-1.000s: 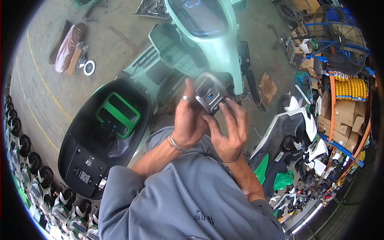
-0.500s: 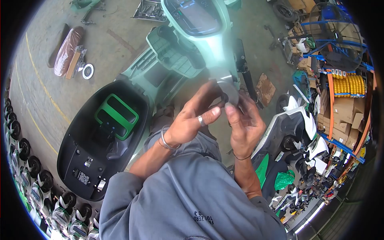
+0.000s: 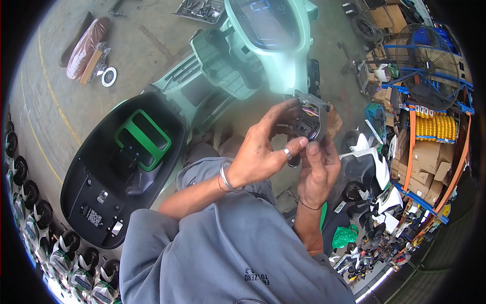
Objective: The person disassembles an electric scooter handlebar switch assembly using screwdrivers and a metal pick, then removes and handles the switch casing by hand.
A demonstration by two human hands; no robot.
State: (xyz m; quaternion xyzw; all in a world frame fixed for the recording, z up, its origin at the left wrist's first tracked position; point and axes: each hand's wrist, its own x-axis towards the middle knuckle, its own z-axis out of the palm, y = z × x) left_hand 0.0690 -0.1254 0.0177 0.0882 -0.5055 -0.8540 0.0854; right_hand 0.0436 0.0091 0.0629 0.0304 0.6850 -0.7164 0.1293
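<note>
Between my two hands is a dark grey housing (image 3: 313, 115) with coloured wires inside its open side. My left hand (image 3: 260, 147), with a ring and a bracelet, is closed on the housing's left side, thumb at its lower edge. Closed around the lower right is my right hand (image 3: 320, 175), its thumb close to the left thumb and its other fingers partly hidden. Just beyond stands a mint-green scooter (image 3: 283, 63) with a lit display (image 3: 266, 23). Whether the housing is joined to the scooter I cannot tell.
To the left lies the scooter's black underseat tub (image 3: 83, 182) with a green frame (image 3: 162, 144) in it. A wrapped brown seat (image 3: 88, 48) and a tray of tools (image 3: 200, 10) lie on the floor. Shelving with boxes (image 3: 425, 157) and a fan (image 3: 428, 66) stand right.
The housing has turned in my hands, so its open, wired side now shows. Both hands have shifted slightly right, and the view has turned a little.
</note>
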